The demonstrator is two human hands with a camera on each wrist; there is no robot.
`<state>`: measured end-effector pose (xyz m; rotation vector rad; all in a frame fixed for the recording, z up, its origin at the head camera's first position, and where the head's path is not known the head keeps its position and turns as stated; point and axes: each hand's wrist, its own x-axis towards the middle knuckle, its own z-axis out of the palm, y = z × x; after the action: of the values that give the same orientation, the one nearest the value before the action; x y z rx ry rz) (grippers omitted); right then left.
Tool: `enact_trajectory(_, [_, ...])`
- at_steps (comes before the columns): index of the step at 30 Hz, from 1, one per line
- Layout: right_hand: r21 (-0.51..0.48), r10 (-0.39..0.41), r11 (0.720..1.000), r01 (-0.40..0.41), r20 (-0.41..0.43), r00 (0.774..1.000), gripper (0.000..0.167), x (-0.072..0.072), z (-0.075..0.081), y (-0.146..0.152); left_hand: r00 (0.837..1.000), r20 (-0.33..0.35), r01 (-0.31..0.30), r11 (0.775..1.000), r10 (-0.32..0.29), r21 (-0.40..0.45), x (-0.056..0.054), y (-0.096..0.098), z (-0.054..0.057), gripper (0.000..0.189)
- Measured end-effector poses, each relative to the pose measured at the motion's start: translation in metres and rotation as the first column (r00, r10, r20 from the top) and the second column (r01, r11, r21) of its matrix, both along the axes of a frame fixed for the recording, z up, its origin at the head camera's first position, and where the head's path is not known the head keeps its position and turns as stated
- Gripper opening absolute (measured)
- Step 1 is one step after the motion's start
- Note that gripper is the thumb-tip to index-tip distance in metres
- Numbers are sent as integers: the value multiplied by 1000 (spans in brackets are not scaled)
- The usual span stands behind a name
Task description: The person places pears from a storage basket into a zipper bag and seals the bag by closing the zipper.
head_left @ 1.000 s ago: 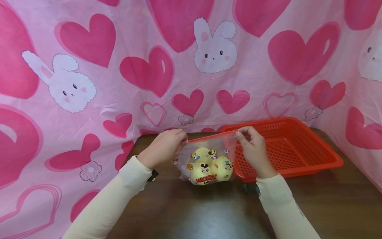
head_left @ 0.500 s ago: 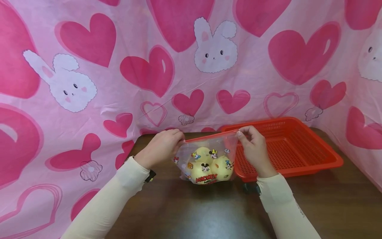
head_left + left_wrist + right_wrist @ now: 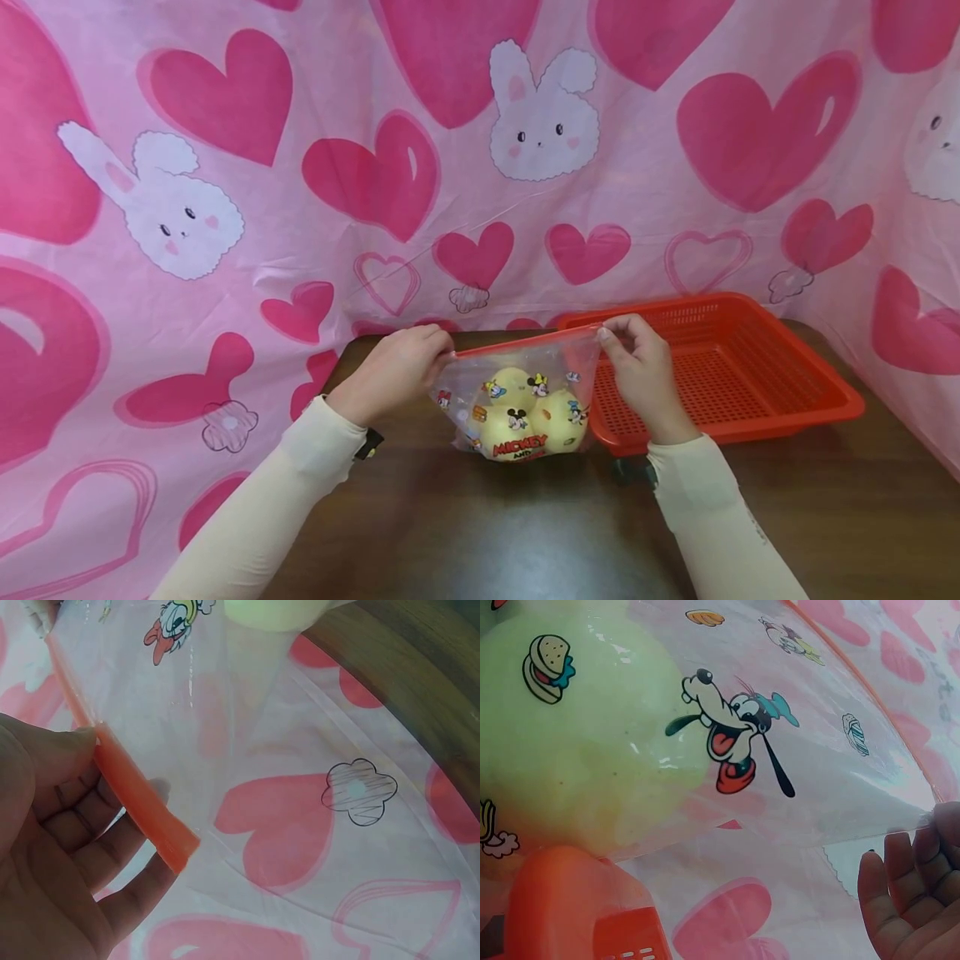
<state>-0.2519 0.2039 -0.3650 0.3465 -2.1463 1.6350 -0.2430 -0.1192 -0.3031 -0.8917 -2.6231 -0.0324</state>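
Note:
A clear zip bag (image 3: 551, 367) printed with cartoon figures stands on the table with three pale yellow round fruits (image 3: 501, 429) inside; their exact kind cannot be told. Its red zip strip (image 3: 139, 799) runs along the top and looks pressed flat. My left hand (image 3: 397, 371) pinches that strip near its left end, thumb on one side and fingers behind. At the opposite top corner my right hand (image 3: 647, 375) holds the bag between thumb and forefinger. In the right wrist view, its other fingers (image 3: 900, 889) are spread away from the plastic.
A red plastic basket (image 3: 780, 358) with perforated sides stands to the right, just behind my right hand and close to the bag. The dark wooden table (image 3: 510, 533) reaches towards me. Pink heart-and-rabbit cloth (image 3: 457, 192) hangs behind and at both sides.
My left hand has slid leftward along the zip strip to near its left end, uncovering more of the bag's upper left. My right hand keeps its hold on the right corner.

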Motion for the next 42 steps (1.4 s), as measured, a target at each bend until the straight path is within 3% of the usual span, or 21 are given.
enact_trajectory(11, [2, -10, 1000, 10, -10, 1000, 24, -2, -2, 1, 999, 6, -32, 999, 32, 6, 4, -14, -1, 16])
enact_trajectory(21, [11, -18, 1000, 18, 17, 1000, 24, -4, -4, 1, 999, -40, -1, 1000, 1, 18, 4, -27, -2, 14])
enact_trajectory(29, [11, -17, 1000, 17, 9, 1000, 24, -5, -5, 1, 999, 3, -39, 999, 39, 33, 4, -37, -2, 15])
enact_trajectory(42, [5, -39, 999, 39, 28, 999, 25, -6, -4, -1, 1000, 3, -29, 998, 29, 55, 5, -48, -3, 13])
